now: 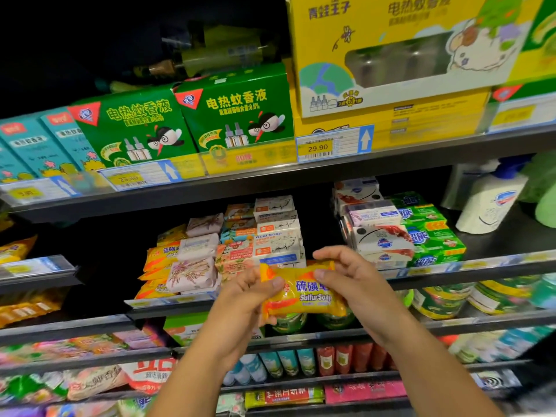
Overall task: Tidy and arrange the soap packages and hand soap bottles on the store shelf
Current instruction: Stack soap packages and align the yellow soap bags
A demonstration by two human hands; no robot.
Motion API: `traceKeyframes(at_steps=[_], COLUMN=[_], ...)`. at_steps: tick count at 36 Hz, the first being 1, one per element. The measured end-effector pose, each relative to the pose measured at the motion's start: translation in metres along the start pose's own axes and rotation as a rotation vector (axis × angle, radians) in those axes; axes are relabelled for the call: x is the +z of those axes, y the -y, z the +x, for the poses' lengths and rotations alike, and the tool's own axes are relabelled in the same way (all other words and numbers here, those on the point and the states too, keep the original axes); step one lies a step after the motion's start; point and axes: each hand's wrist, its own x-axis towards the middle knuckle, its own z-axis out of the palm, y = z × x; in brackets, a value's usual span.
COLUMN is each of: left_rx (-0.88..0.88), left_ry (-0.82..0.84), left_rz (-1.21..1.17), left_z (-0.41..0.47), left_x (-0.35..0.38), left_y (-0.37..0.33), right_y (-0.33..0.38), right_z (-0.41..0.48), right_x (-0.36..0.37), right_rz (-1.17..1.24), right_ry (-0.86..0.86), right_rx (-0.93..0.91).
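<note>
Soap sorting is the step in hand. Yellow packs [158, 260] sit piled at the shelf [192, 310] on the left. In front of it we hold a matching soap pack [304, 299], with our left hand [249, 296] curled round its left end and our right hand [346, 278] pinching its top edge. Next, we judge, it goes left onto that pile, laid flat.

Both hands held a yellow sulfur soap pack [304, 296] before the soap shelf [469, 266]: left hand [249, 296] underneath, right hand [346, 275] pinching its top. White bottle [490, 200] stood far right.
</note>
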Motion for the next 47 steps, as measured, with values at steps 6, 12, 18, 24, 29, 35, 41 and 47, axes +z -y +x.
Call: traceKeyframes(at_steps=[6, 12, 18, 24, 29, 35, 41, 47], left_rx=[-0.247, 0.031, 0.368, 0.561, 0.516, 0.604, 0.523, 0.328], left_ry=[-0.053, 0.024, -0.030, 0.207, 0.172, 0.005, -0.178, -0.375], left_rz=[0.034, 0.182, 0.425, 0.822, 1.072, 1.252, 1.178, 1.084], left_z=[0.007, 0.015, 0.019, 0.022, 0.020, 0.024, 0.017, 0.023], left_x=[-0.002, -0.012, -0.016, -0.049, -0.059, -0.092, -0.156, -0.235], left_y=[0.018, 0.011, -0.005, -0.014, -0.021, -0.027, -0.035, -0.031], right_y=[-0.022, -0.013, 0.004, 0.012, 0.007, 0.000, 0.003, -0.010], right_z=[0.002, 0.006, 0.020, 0.031, 0.038, 0.055, 0.095, 0.132], right_x=[-0.007, -0.012, -0.005, 0.011, 0.035, 0.070, 0.096, 0.102], right_rz=[-0.203, 0.002, 0.103, 0.152, -0.017, -0.015, -0.451, -1.128], right_ry=[-0.003, -0.024, 0.092, 0.091, 0.116, 0.173, 0.021, -0.101], right_rx=[0.229, 0.294, 0.275, 0.092, -0.009, -0.021, -0.092, -0.225])
